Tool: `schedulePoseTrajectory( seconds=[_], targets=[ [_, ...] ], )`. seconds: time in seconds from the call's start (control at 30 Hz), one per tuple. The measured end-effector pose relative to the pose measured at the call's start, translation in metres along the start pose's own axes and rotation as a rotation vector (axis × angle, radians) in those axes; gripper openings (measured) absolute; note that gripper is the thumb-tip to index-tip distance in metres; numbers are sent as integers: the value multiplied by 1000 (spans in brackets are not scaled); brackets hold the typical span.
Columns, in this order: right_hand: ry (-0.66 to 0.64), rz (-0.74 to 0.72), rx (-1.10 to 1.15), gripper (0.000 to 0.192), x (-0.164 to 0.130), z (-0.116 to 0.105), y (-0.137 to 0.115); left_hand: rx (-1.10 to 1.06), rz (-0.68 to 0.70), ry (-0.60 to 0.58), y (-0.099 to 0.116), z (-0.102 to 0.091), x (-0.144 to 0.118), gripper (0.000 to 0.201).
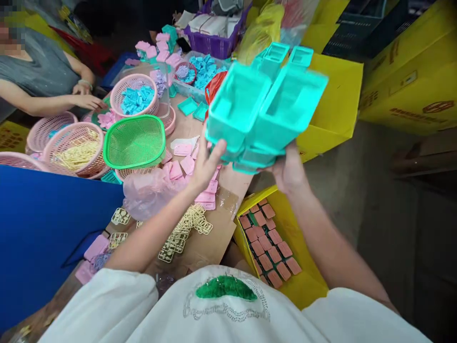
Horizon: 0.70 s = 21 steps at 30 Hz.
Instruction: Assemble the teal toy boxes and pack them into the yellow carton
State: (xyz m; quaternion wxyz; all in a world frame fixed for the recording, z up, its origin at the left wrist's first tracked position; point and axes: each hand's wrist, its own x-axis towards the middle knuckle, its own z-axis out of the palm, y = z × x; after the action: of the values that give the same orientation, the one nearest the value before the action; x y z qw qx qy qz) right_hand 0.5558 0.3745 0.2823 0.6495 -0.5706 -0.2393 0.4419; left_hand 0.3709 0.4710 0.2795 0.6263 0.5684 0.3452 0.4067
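Between my two hands I hold up a cluster of turquoise plastic boxes [246,100], several of them pressed side by side with their hollow sides facing up. My left hand [209,159] grips the cluster's left side, its thumb against the near wall. My right hand [290,169] supports it from below on the right, and its fingers are mostly hidden behind the boxes. Beneath my left forearm lie pink plastic pieces [187,164] and cream-coloured part frames [182,228] on the table [203,247].
Below my right arm stands a yellow box [303,262] holding rows of brown-topped pieces [266,245]. A green basket [135,143] and pink baskets [76,147] crowd the table's left. Across it, a co-worker's hand [89,101] reaches among pieces. A purple crate [214,45] is at the back.
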Motion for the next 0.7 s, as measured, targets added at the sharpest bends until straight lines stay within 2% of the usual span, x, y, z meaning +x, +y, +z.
schedulePoseTrajectory(
  seconds=[0.03, 0.07, 0.17, 0.23, 0.33, 0.4, 0.5, 0.7],
  targets=[
    [12, 54, -34, 99, -5, -9, 24, -61, -31, -12, -21, -1, -12, 79],
    [28, 104, -66, 103, -7, -17, 47, -105, -80, 8, -43, -2, -21, 85],
    [50, 164, -121, 104, -2, -39, 108, -126, -119, 51, -103, -2, -36, 97],
    [54, 187, -146, 109, 4, -47, 143, -131, -138, 79, -133, -4, -44, 96],
    [18, 221, -163, 115, 7, -51, 181, -130, -176, 103, -165, -10, -55, 90],
    [-1, 225, -165, 118, 4, -53, 195, -122, -199, 113, -179, -13, -60, 86],
    [2, 194, -161, 114, 3, -61, 197, -108, -229, 121, -192, -11, -63, 85],
    [-56, 136, -219, 103, 9, -83, 192, -91, -249, 155, -199, 6, -72, 94]
  ],
)
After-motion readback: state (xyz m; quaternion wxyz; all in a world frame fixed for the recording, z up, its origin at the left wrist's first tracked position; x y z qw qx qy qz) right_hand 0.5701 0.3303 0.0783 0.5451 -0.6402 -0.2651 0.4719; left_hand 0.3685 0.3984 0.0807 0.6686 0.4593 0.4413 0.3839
